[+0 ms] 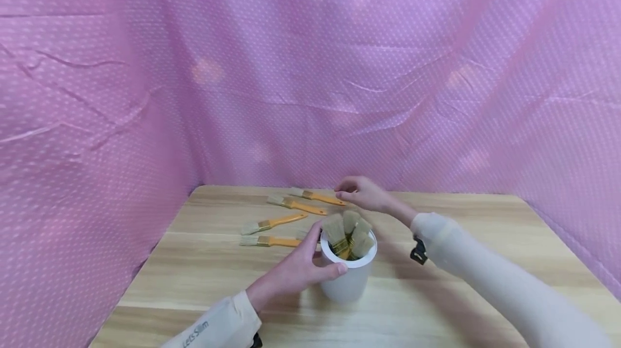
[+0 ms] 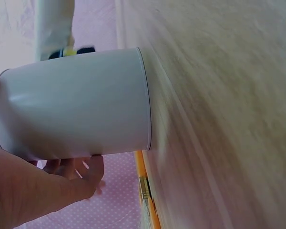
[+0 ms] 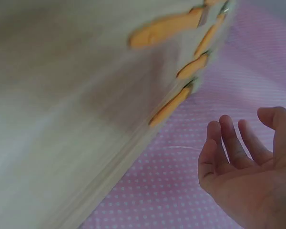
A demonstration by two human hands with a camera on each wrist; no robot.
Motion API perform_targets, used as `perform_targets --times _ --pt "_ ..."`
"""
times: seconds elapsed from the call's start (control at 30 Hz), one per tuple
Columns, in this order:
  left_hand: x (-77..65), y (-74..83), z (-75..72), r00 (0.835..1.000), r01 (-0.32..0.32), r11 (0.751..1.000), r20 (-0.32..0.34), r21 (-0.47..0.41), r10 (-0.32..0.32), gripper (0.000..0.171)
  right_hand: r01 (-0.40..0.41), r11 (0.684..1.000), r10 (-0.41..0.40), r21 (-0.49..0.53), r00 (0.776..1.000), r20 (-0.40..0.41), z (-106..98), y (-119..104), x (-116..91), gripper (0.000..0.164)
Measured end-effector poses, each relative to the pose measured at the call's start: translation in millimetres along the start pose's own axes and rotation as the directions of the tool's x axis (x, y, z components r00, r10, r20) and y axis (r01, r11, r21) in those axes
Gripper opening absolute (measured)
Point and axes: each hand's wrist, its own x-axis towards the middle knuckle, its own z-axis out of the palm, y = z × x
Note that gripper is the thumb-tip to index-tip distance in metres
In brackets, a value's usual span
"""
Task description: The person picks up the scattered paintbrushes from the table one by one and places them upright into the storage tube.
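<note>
A white tub stands upright on the table, holding several paintbrushes with their bristles up. My left hand grips its near-left side, the thumb by the rim; in the left wrist view the fingers curl beside the tub. Beyond the tub, my right hand hovers near the handle end of the farthest loose paintbrush. The right wrist view has this hand with loosely bent fingers and nothing between them, apart from the orange handles.
More loose paintbrushes lie left of the tub, bristles to the left: one behind, one in the middle and one nearer. Part of another is hidden behind my left hand. Pink dotted cloth hangs around the wooden table.
</note>
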Motion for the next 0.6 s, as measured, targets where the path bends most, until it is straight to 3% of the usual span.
perform_targets --times 0.13,0.3,0.6 --pt "-1.7 -3.6 0.9 1.000 -0.013 1.000 -0.007 -0.007 0.013 0.086 0.014 0.996 -0.007 -0.086 0.997 0.082 15 8 32 0.027" --pt "-2.3 -3.7 0.2 0.999 -0.006 1.000 -0.042 -0.001 0.006 0.090 0.105 0.974 -0.071 -0.200 0.983 0.170 33 15 69 0.026" --pt "-1.0 -0.8 -4.5 0.998 0.014 1.000 -0.066 -0.001 -0.014 0.090 0.134 0.943 -0.063 -0.306 0.971 0.232 51 17 111 0.016"
